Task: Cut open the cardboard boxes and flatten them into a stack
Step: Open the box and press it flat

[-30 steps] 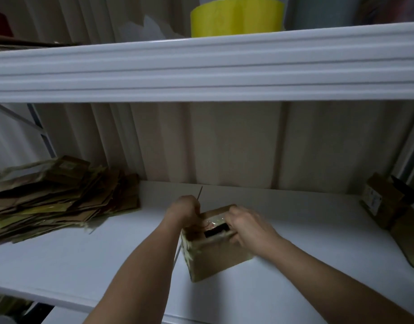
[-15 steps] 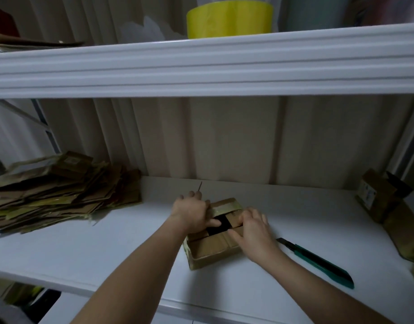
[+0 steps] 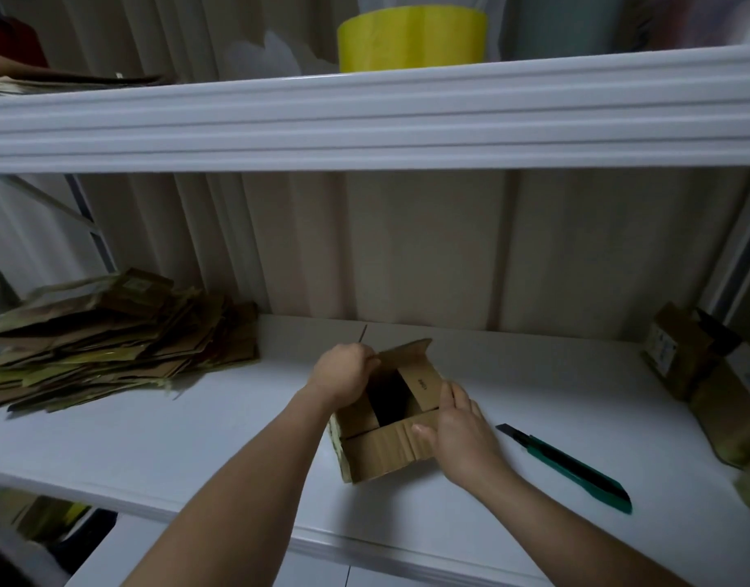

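Note:
A small brown cardboard box (image 3: pixel 377 451) sits on the white shelf (image 3: pixel 195 438), its top flaps spread and its dark inside showing. My left hand (image 3: pixel 343 374) grips the far left flap with curled fingers. My right hand (image 3: pixel 453 430) holds the near right flap, thumb on top of the cardboard. A green utility knife (image 3: pixel 572 468) lies on the shelf just right of my right hand, apart from it. A pile of flattened cardboard (image 3: pixel 110 336) lies at the left of the shelf.
Unopened brown boxes (image 3: pixel 695 358) stand at the shelf's right end. An upper shelf (image 3: pixel 365 116) hangs overhead, carrying a yellow tape roll (image 3: pixel 411 38). A corrugated wall (image 3: pixel 407 247) closes the back.
The box went from held up to resting on the shelf. Both hands have pulled its top flaps apart, so the opening is wider. The knife came into view on the shelf.

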